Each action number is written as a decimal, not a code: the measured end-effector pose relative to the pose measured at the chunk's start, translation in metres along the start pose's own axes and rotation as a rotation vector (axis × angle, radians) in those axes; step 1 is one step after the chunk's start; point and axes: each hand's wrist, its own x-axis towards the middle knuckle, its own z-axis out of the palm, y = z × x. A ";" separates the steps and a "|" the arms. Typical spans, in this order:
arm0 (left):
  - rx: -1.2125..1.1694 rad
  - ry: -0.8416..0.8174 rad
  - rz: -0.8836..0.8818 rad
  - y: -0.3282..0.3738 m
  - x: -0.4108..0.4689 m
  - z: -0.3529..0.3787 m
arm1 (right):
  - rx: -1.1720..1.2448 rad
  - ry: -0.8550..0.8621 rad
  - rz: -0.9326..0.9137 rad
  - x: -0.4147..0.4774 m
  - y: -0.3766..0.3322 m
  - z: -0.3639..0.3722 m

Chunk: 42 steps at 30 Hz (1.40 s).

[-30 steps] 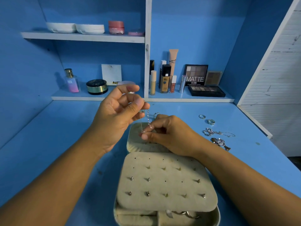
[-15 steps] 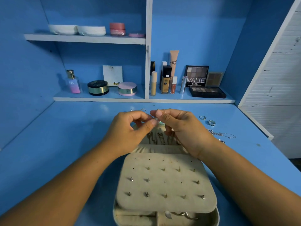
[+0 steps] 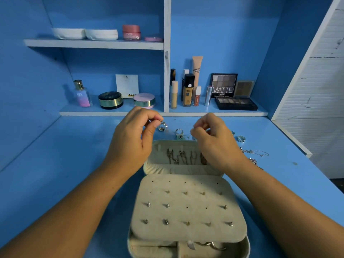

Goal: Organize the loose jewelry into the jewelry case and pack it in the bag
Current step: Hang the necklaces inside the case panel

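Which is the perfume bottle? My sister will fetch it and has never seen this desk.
Find the lower shelf at the back of the blue desk, in the bay left of the white divider. The perfume bottle stands at that bay's far left, beside a black and gold round jar. It alone there is tall and clear, pink to blue, with a gold cap.

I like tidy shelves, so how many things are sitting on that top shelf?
4, from left to right: left white dish, right white dish, pink jar, flat pink compact. Something small could be hidden behind them.
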 end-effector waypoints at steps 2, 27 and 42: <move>0.009 0.009 0.048 0.003 0.001 -0.002 | 0.022 -0.114 -0.133 -0.002 -0.002 0.001; 0.024 0.091 0.178 0.013 0.003 -0.008 | 0.270 -0.317 -0.233 -0.007 -0.006 0.014; -0.055 0.085 0.051 0.012 0.001 -0.004 | -0.065 -0.221 -0.172 0.000 0.002 0.005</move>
